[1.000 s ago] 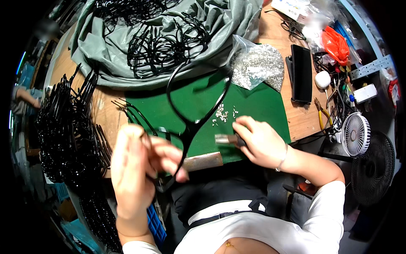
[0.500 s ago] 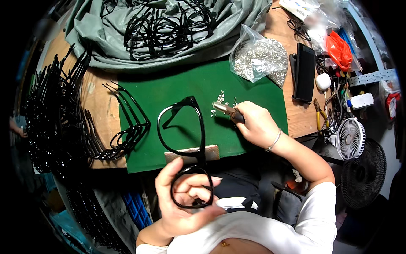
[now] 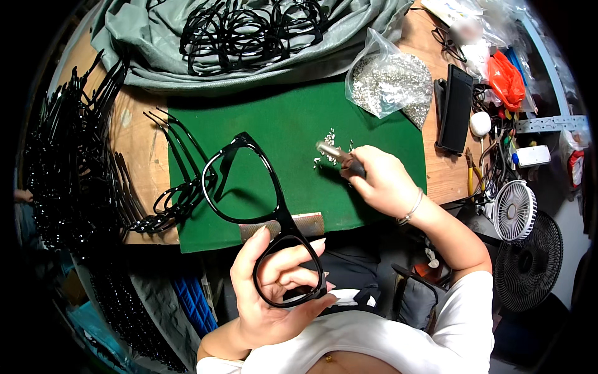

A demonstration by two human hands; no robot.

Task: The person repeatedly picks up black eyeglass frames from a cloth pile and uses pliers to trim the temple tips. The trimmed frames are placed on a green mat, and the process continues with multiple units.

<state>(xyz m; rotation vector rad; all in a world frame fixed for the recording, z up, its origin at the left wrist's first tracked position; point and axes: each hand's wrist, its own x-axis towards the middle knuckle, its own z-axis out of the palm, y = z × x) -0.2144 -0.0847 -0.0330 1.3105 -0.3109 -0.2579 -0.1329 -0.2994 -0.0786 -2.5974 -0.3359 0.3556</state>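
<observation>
My left hand (image 3: pixel 256 311) is closed on a black eyeglass frame (image 3: pixel 285 218), its fingers passing behind and through the lower rim. The frame is tilted, and its other rim reaches up and left over the green mat (image 3: pixel 286 118). My right hand (image 3: pixel 387 184) is wrapped round a pair of pliers (image 3: pixel 336 154) with a dark handle. The metal jaws point left, at a scatter of tiny silver parts (image 3: pixel 327 137) on the mat; whether they grip one is too small to tell. A clear bag (image 3: pixel 383 87) full of such parts lies farther back.
Black frames are heaped on grey-green cloth (image 3: pixel 149 62) at the back. Several frames (image 3: pixel 174 202) stand at the mat's left, beside a dense stack (image 3: pixel 75 174). A textured block (image 3: pixel 308 223) sits at the front edge. A phone (image 3: pixel 456 106), yellow-handled pliers (image 3: pixel 471 171) and small fan (image 3: pixel 514 210) are right.
The eyeglass frame has turned in my left hand, its upper rim swinging left. My right hand with the pliers has barely moved. The whole view has shifted slightly.
</observation>
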